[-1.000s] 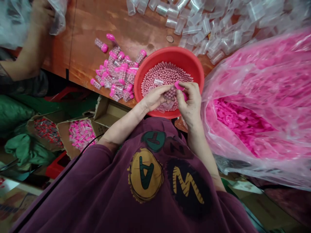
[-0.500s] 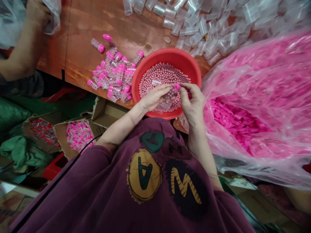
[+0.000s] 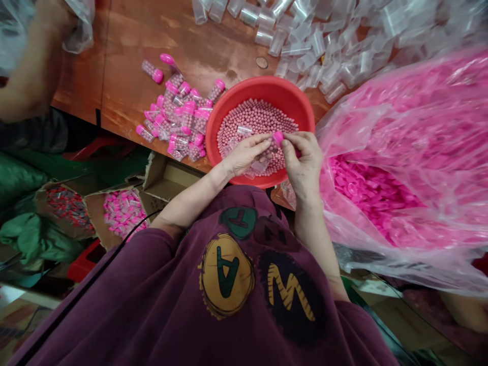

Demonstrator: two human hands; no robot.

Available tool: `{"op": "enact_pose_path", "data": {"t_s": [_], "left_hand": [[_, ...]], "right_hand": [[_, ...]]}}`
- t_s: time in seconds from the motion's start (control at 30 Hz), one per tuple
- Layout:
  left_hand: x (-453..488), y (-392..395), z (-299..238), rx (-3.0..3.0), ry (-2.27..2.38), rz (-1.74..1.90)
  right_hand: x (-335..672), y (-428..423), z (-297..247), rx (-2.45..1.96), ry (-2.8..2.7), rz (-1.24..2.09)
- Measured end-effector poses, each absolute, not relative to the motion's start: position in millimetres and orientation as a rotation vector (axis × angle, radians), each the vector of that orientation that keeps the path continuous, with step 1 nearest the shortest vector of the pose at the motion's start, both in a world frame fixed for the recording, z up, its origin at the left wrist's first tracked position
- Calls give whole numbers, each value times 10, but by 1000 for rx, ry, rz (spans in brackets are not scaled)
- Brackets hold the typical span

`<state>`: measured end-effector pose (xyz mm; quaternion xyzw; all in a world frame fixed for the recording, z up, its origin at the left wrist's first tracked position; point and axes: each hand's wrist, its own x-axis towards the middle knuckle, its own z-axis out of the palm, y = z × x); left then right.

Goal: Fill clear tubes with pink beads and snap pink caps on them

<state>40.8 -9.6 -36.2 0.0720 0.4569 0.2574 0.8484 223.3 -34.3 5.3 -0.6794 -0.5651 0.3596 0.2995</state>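
Observation:
Over a red plastic bowl [image 3: 263,85] filled with small pink beads [image 3: 253,119], my left hand [image 3: 246,155] grips a clear plastic tube [image 3: 267,149], mostly hidden by the fingers. My right hand [image 3: 303,162] pinches a bright pink cap [image 3: 278,138] between finger and thumb, right by the tube's end. Whether the cap is seated on the tube I cannot tell. Another clear tube [image 3: 244,130] lies on the beads. Beside the bowl, on the wooden table [image 3: 152,30], lies a heap of bead-filled, pink-capped tubes [image 3: 179,117].
Loose clear tubes [image 3: 305,46] cover the table's far side. A plastic bag of pink caps [image 3: 373,198] sits at right. A co-worker's arm [image 3: 30,66] is at upper left. Below the table edge are cardboard boxes of filled tubes [image 3: 122,213] and green sacks [image 3: 23,239].
My right hand has brought the pink cap slightly left, closer to the tube in my left hand. The view has shifted a little.

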Motion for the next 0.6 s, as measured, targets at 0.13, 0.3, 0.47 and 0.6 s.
{"op": "enact_pose_path", "data": {"t_s": [0.13,0.3,0.47,0.6], "left_hand": [[417,-101,-345,152,969,548],[447,-86,-247,134,974,551],[551,-107,-64,99,1056,589],[579,-111,-65,131,1042,602]], "right_hand": [[2266,-343,50,-1783,-1492,978],[2262,-366,-21,-1790,-1559,994],[2193,-435,62,-1778,-1642,979],[2236,-474,178,-1728,-1752,991]]}}
